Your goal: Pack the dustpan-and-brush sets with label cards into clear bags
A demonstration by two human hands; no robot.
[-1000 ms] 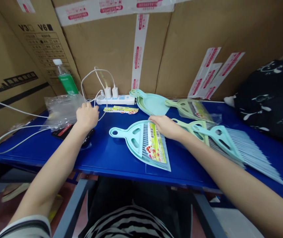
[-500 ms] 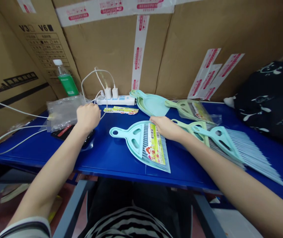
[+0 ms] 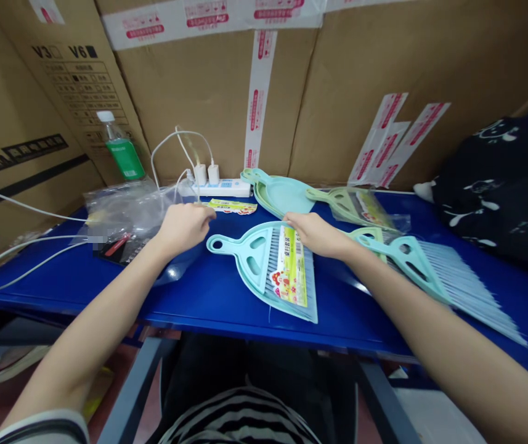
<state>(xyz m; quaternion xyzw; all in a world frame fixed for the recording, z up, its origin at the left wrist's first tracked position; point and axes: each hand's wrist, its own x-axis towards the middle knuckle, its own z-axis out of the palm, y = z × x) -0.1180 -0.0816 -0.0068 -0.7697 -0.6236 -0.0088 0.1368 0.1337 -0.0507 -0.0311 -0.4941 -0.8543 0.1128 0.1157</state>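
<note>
A light turquoise dustpan (image 3: 245,280) lies flat on the blue table, its handle pointing left. Nested in it is a matching hand brush (image 3: 258,254) with a yellow-green printed card (image 3: 295,265) across the bristles. My right hand (image 3: 314,233) is closed on the far edge of this set, close to the card's top. Left of the handle, my left hand (image 3: 184,227) is closed, fingertips pointing right. Clear plastic bag film (image 3: 175,270) trails from under it; the pinch itself is hidden.
More clear bags (image 3: 127,206) lie at the left over a dark phone-like object (image 3: 120,250). Behind stand a power strip (image 3: 227,187) with white cables and a bottle (image 3: 122,151). Spare dustpans (image 3: 286,194), a bagged green set (image 3: 360,206) and loose brushes (image 3: 411,265) occupy the right.
My left hand has moved right and slightly toward me from the bag pile, drawing clear film along; the pile looks lifted and crumpled. My right hand stays at the dustpan's edge.
</note>
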